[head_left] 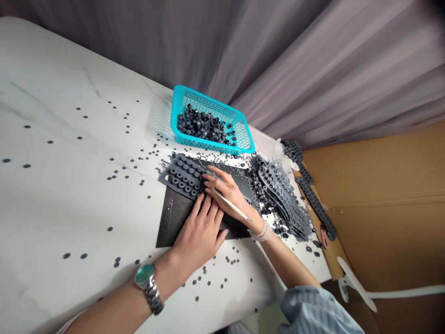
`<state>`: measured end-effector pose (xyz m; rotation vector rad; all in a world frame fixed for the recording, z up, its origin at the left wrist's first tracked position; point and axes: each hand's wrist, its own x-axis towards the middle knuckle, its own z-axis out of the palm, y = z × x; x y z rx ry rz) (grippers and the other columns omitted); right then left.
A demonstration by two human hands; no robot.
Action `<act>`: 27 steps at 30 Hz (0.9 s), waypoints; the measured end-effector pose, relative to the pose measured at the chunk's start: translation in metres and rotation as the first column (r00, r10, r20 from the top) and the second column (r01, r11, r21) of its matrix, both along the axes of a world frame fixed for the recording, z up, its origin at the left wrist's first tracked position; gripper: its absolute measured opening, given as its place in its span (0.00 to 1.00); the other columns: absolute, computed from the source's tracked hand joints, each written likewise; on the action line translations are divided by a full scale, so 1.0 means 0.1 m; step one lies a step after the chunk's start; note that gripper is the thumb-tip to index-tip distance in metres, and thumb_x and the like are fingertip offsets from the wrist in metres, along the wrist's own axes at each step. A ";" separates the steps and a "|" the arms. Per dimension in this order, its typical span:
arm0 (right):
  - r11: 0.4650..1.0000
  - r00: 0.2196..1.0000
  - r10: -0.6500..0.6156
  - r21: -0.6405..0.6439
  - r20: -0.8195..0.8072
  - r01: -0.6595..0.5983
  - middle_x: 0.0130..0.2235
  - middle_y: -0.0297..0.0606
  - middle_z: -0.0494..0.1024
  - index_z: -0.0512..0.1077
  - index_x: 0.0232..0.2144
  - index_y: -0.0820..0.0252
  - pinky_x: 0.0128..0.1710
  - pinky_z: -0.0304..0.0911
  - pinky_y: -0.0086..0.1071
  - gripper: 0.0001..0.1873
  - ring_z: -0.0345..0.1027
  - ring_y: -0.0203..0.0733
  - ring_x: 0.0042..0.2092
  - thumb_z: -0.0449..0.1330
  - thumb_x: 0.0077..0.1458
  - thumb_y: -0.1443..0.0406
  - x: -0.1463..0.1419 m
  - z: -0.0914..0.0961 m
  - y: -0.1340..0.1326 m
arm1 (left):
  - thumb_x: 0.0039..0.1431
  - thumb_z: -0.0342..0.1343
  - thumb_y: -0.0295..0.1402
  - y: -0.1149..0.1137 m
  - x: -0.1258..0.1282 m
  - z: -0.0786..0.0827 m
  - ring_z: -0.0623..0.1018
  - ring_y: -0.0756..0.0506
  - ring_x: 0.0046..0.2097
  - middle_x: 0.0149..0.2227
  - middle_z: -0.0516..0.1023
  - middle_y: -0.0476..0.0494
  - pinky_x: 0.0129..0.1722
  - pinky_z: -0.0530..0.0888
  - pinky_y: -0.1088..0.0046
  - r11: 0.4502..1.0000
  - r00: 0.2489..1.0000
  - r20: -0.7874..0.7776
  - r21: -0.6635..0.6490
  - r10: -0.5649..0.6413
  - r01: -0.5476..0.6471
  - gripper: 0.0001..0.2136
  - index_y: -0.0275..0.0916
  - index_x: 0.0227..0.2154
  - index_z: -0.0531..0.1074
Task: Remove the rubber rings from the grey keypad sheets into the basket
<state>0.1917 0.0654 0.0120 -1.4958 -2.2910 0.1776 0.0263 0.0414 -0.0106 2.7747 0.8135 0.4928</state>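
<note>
A dark grey rubber sheet with rows of round, holed knobs (183,175) lies on a black mat (170,218). My left hand (199,229) rests flat with fingers stretched out, its fingertips at the sheet's near edge. In my right hand (227,190) is a slim white pen-like tool (231,204), gripped with its back end pointing toward my wrist. The tool's tip is hidden by my fingers over the sheet. Behind the sheet stands a turquoise basket (215,147) holding many small black rubber rings (201,125).
Piled punched grey sheets (283,199) lie to the right, with loose black pieces around them. Small black discs (120,176) are scattered over the white table (69,204). A grey curtain (208,41) hangs behind; cardboard (375,195) and a white clamp (356,283) are at the right.
</note>
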 end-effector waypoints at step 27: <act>0.977 0.929 -0.208 -0.011 -0.307 0.215 0.51 0.43 0.79 0.69 0.40 0.55 0.59 0.66 0.44 0.09 0.63 0.43 0.64 0.49 0.68 0.62 0.04 0.01 0.13 | 0.65 0.46 0.46 0.00 -0.01 -0.01 0.65 0.30 0.64 0.63 0.67 0.25 0.66 0.56 0.49 0.999 1.000 0.012 -0.026 0.018 -0.018 0.31 0.25 0.62 0.65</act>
